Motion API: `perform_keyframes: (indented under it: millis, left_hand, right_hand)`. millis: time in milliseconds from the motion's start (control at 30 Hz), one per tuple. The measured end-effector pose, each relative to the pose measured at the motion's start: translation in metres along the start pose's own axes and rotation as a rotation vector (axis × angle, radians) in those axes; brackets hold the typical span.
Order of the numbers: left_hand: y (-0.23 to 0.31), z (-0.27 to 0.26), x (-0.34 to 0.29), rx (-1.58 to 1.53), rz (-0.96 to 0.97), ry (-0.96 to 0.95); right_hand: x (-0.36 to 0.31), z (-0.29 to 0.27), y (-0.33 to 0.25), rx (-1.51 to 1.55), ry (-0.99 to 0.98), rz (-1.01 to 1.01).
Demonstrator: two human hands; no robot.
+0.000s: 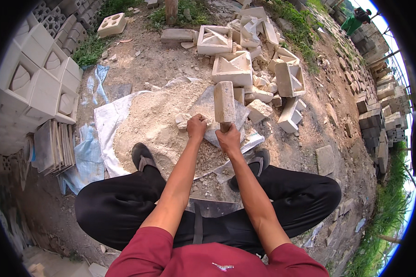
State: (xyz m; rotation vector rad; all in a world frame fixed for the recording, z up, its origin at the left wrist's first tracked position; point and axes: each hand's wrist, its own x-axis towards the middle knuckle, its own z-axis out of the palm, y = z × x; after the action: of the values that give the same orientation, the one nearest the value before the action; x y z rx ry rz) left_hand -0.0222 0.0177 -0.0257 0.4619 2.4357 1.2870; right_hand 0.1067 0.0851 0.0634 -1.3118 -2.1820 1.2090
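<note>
Maroon cloth of a shirt (203, 261) lay nearest, with black trousers (125, 203) spread wide beyond it and the two bare forearms reaching forward between the knees. Past the shoes (143, 157), a white sheet (107, 143) covered the ground (166, 60), carrying a heap of pale crumbs (148, 115) that ran from near its left edge toward the middle.

Of the two hands, the right hand (229, 138) was closed round the short handle of a mallet (224, 104), whose dusty, blocky head stood up above the fist, over the right part of the sheet. The left hand (197, 127) had its fingers curled beside a pale chunk (182, 120) on the heap; whether they gripped it, I could not tell.

Off the sheet's far right corner lay a jumble of hollow blocks (232, 69) and broken pieces (260, 111). To the left of the sheet, crumpled blue plastic (86, 159) lay near a stack of thin boards (55, 147), with white blocks (44, 85) piled behind.
</note>
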Motion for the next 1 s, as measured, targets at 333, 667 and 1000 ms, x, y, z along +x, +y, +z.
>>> perform_keyframes:
  millis: [333,667,1000]
  left_hand:
    - [0.015,-0.006,-0.003,0.152,0.029,-0.029]
    - [0.014,-0.006,0.001,0.136,-0.015,-0.031]
    - [0.015,-0.005,0.000,0.106,-0.058,-0.051]
  right_hand:
    - [0.016,0.002,0.039,-0.250,-0.162,0.068]
    - [0.024,-0.008,0.041,-0.285,-0.311,-0.032]
    - [0.017,0.003,0.038,-0.235,-0.194,0.019]
